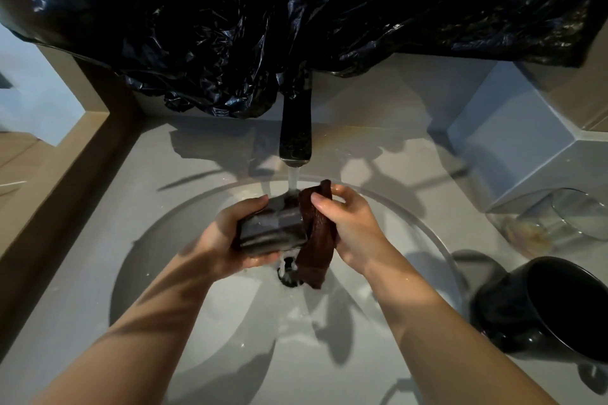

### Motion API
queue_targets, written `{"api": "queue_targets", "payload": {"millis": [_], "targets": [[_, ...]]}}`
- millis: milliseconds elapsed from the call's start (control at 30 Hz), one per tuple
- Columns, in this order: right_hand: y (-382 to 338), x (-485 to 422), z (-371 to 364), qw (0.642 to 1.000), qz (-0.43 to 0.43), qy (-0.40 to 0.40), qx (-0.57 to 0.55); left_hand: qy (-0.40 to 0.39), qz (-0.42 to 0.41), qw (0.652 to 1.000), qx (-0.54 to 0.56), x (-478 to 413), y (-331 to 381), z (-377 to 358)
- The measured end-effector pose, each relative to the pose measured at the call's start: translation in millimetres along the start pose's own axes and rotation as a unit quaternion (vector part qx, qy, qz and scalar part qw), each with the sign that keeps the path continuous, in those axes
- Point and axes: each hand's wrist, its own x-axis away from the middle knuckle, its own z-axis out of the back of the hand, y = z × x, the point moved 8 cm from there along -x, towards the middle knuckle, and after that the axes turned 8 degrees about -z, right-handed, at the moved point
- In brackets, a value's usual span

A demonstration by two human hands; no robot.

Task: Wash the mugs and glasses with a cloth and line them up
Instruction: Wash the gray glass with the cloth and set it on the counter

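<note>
- Your forearms reach in from the near edge of the counter and meet over the middle of the round basin.
- Your left hand is wrapped around a dark cup, held on its side above the drain. No handle shows, so you cannot tell mug from tumbler.
- Your right hand pinches a brown cloth between thumb and fingers. It presses the cloth against the cup's right end, and the loose tail hangs toward the drain.
- Water runs from the black tap straight onto the cup, so by the look of it you are mid-wash or rinsing.
- On the counter's right edge sits a black mug, with a clear glass near it toward the back right corner. The wide lens leaves it unclear whether they stand upright or lie tipped.
- Nothing shows whether those two are washed or waiting. Judged from here, at least this cup is unfinished and the line-up is not yet complete.
- Black plastic sheeting hangs over the back of the counter, behind the tap.
</note>
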Motion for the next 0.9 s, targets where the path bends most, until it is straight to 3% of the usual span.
{"api": "queue_targets", "payload": {"millis": [67,167,300,400,467,633,700,833,900], "targets": [[-4.6,0.7,1.2,0.997,0.032,0.060,0.024,0.009,0.016,1.000,0.001,0.9,-3.7,-0.2],[-6.4,1.2,-6.0,0.976,0.079,0.094,0.182,0.034,0.033,0.998,0.047,0.0,-7.5,-0.3],[4.0,2.7,-21.2,0.925,0.078,0.015,0.372,0.047,0.043,0.994,0.089,-1.1,-9.4,3.6],[7.9,8.0,-25.8,0.856,0.121,-0.053,0.500,0.041,0.047,0.994,0.089,-1.6,-5.4,3.5],[6.6,11.3,-27.9,0.842,0.160,-0.079,0.509,0.025,0.067,0.994,0.087,0.5,-3.4,0.3],[-7.1,8.4,-9.6,0.881,0.146,-0.032,0.448,0.024,0.092,0.994,0.054,1.5,2.0,3.0],[-8.9,10.3,-7.9,0.874,0.140,-0.029,0.464,0.024,0.083,0.995,0.041,-1.4,3.5,4.4],[-1.2,14.8,-21.1,0.893,0.091,-0.084,0.432,0.004,0.073,0.997,0.002,-7.5,1.8,0.9],[7.0,19.8,-30.8,0.859,0.081,-0.134,0.488,-0.012,0.073,0.997,-0.011,-7.6,2.1,-3.8]]}}
